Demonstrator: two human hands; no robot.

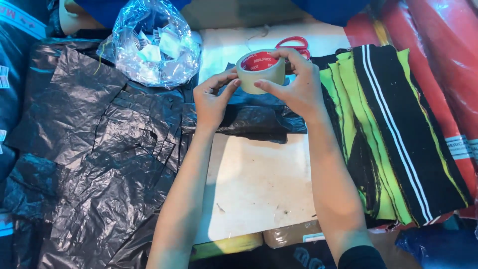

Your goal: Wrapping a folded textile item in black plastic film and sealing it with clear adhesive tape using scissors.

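A roll of beige packing tape (260, 69) with a red core is held up above the white table (259, 184). My right hand (298, 87) grips the roll from the right, fingers over its top and thumb under it. My left hand (213, 99) touches the roll's left side with thumb and fingertips pinched at the tape's surface. Below the hands lies a small packet wrapped in black plastic (254, 117).
Crumpled black plastic bags (94, 149) cover the left side. A clear bag of paper labels (154, 45) sits at the back left. Red-handled scissors (294, 44) lie behind the tape. Folded black and neon-green striped fabric (393, 129) lies right, red rolls (443, 60) beyond.
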